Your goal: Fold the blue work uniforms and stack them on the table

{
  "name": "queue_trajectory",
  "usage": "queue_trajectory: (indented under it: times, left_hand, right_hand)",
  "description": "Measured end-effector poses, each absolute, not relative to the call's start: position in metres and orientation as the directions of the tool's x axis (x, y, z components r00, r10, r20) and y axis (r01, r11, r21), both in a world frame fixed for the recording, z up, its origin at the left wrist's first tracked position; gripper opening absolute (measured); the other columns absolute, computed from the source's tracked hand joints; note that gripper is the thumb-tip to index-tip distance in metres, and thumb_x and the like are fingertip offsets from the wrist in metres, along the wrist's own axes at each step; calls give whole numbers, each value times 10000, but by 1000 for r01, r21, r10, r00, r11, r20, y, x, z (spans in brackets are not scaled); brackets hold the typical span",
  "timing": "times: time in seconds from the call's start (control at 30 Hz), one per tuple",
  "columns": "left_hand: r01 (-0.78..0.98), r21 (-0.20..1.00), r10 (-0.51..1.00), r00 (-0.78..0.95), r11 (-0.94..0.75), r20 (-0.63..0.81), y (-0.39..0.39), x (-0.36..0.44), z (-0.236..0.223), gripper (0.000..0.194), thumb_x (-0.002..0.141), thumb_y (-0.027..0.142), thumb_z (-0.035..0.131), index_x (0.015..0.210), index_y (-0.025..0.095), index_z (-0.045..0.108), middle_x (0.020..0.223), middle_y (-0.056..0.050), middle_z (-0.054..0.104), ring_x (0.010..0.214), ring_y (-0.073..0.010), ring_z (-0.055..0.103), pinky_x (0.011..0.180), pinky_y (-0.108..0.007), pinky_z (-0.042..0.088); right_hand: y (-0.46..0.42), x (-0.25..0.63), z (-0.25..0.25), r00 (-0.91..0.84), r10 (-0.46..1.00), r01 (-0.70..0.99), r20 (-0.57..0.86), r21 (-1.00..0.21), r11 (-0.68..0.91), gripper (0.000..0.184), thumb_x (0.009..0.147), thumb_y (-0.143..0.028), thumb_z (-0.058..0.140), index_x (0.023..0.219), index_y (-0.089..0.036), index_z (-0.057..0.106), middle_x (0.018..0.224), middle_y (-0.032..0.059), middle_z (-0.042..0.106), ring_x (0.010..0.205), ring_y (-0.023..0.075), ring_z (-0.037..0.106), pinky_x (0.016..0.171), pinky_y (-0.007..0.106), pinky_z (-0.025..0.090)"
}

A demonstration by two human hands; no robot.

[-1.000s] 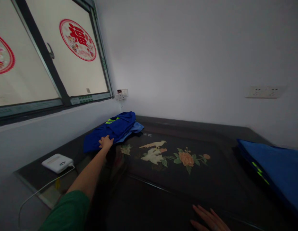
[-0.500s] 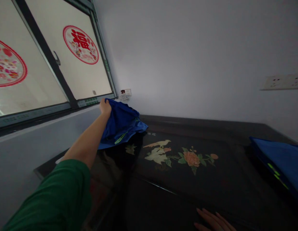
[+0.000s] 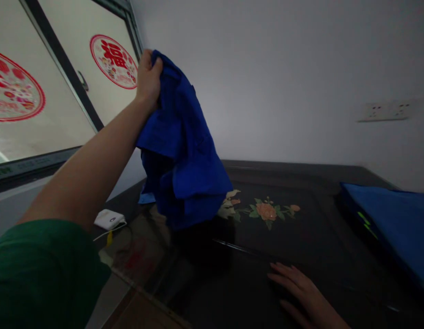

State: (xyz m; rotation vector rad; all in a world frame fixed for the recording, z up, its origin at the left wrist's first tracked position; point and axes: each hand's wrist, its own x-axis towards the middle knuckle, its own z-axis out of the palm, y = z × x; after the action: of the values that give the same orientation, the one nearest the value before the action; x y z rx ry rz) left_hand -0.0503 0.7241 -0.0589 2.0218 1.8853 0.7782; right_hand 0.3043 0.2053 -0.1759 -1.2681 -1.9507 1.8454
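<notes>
Cloth, deep blue (image 3: 194, 160), head view: raised at the left side of the desk (image 3: 318, 242), gripped near its top corner by the left hand (image 3: 149, 77), from which it is hung in loose folds; part of the floral motif (image 3: 267, 211) on the desk is covered by it from this angle. Whether its lower edge is touching the desk cannot be told. A lighter blue patch (image 3: 146, 198) is seen at its lower left; whether it belongs to the same piece cannot be told.

Left hand: fingers closed on the cloth, arm extended, green sleeve (image 3: 44, 269) worn above the elbow.

Right hand (image 3: 297, 288): placed palm down at the near part of the desk, fingers extended and slightly parted, nothing grasped; contact with the surface cannot be made out.

Desk: dark, glossy, decorated with a peach-coloured flower and green leaves.

Blue fabric stack (image 3: 397, 224): laid flat at the right side of the desk, well apart from the raised cloth, marked along its near edge with yellow-green strips (image 3: 367, 225).

White device (image 3: 109, 219): set at the left, below the forearm, with a white cable (image 3: 101, 235) attached.

Wall socket plate (image 3: 385, 110): one, mounted above the desk, right.

Window (image 3: 109, 109): left, bearing two round red-and-white stickers (image 3: 114, 61).
</notes>
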Motion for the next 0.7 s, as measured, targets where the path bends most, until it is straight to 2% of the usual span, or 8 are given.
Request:
queue_trajectory:
  times: [0.07, 0.17, 0.27, 0.33, 0.4, 0.5, 0.57, 0.7]
  left_hand:
    - [829, 556, 995, 19, -70, 97, 701, -18, -46, 148, 926, 41, 441, 825, 146, 418, 689, 88, 388, 615, -13, 381, 652, -112, 388]
    - [819, 571, 998, 60, -53, 7, 665, 25, -29, 138, 905, 104, 498, 787, 128, 430, 694, 80, 394, 658, -15, 466, 721, -175, 421]
    - [777, 625, 991, 129, -77, -39, 632, 57, -15, 139, 923, 189, 484, 815, 110, 449, 726, 62, 441, 798, -87, 594, 796, -295, 462]
    - [754, 648, 980, 188, -107, -57, 615, 72, -6, 190, 929, 261, 491, 835, 99, 463, 760, 43, 482, 886, -150, 632, 822, -374, 476]
    - [739, 657, 966, 251, -150, -61, 601, 83, 4, 242, 926, 317, 503, 842, 93, 471, 796, 29, 510, 933, -184, 639, 834, -434, 478]
    - [734, 654, 953, 297, -184, -66, 589, 90, 21, 276, 917, 333, 504, 801, 86, 461, 760, 38, 455, 952, -201, 635, 836, -493, 452]
    - [739, 656, 962, 264, -154, -71, 588, 88, 32, 302, 895, 326, 544, 733, 98, 429, 693, 56, 374, 905, -184, 635, 833, -497, 448]
    - [729, 679, 989, 148, -88, -31, 596, 68, 45, 408, 866, 341, 618, 640, 143, 341, 612, 75, 272, 729, -88, 583, 832, -412, 477]
  right_hand:
    - [209, 303, -171, -538, 691, 423, -483, -864, -274, 448, 891, -325, 514, 1336, -280, 538, 1387, 80, 526, 1270, 244, 503, 1038, 439, 452]
    - [223, 301, -162, -345, 772, 305, -534, -841, -446, 664, 855, -346, 557, 1467, -251, 316, 1490, 129, 369, 1341, 268, 408, 983, 444, 494]
    - [247, 301, -153, -140, 847, 209, -513, -852, -481, 978, 752, -419, 681, 1518, -274, 91, 1554, 142, 205, 1384, 304, 321, 950, 457, 507]
    - [263, 304, -148, -15, 893, 195, -449, -877, -438, 1060, 694, -437, 727, 1518, -265, 83, 1548, 141, 220, 1375, 308, 328, 1025, 481, 434]
    - [277, 310, -145, 54, 918, 192, -393, -898, -396, 889, 713, -426, 694, 1471, -228, 274, 1470, 135, 382, 1305, 298, 429, 1059, 476, 387]
    - [298, 330, -142, 54, 926, 175, -374, -909, -377, 410, 775, -391, 580, 1119, -172, 621, 1100, 93, 669, 1029, 271, 616, 955, 440, 461]
    - [315, 348, -136, 82, 933, 181, -351, -915, -360, 270, 791, -383, 534, 903, -173, 662, 896, 62, 698, 885, 250, 638, 854, 403, 500]
    - [359, 386, -112, 217, 949, 199, -228, -941, -272, 236, 800, -378, 511, 739, -177, 619, 743, 28, 638, 764, 200, 598, 715, 329, 498]
